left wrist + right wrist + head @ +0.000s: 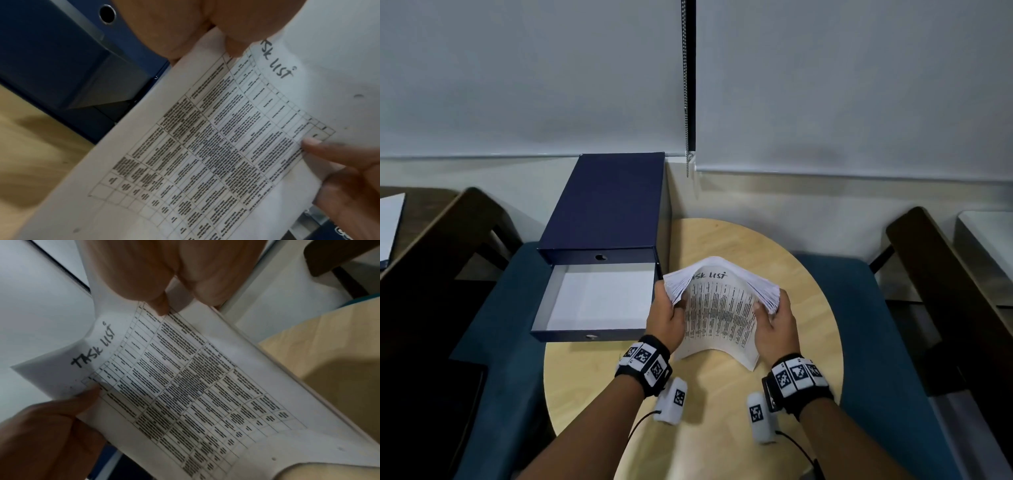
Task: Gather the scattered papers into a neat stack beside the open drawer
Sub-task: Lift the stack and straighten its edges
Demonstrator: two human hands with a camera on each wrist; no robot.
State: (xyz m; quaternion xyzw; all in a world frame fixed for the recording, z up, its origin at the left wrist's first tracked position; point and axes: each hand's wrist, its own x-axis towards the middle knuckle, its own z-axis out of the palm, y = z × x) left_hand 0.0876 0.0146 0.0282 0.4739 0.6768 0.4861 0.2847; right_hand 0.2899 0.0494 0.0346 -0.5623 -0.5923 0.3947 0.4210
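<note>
A thick stack of white papers (719,315), its top sheet a printed table headed "TASK LIST", stands bowed on its near edge on the round wooden table (808,301). My left hand (666,317) grips its left side and my right hand (774,320) grips its right side, thumbs on the printed face. The left wrist view shows the printed sheet (216,146) close up, and so does the right wrist view, where the sheet (185,386) fills the middle. The open drawer (599,301) of a dark blue box (606,202) lies just left of the stack, white inside.
Dark teal seat cushions (496,308) flank the table on both sides. Wooden chair frames (935,260) stand at left and right. A blind chain (686,89) hangs at the wall behind. Another white sheet (390,222) lies at far left.
</note>
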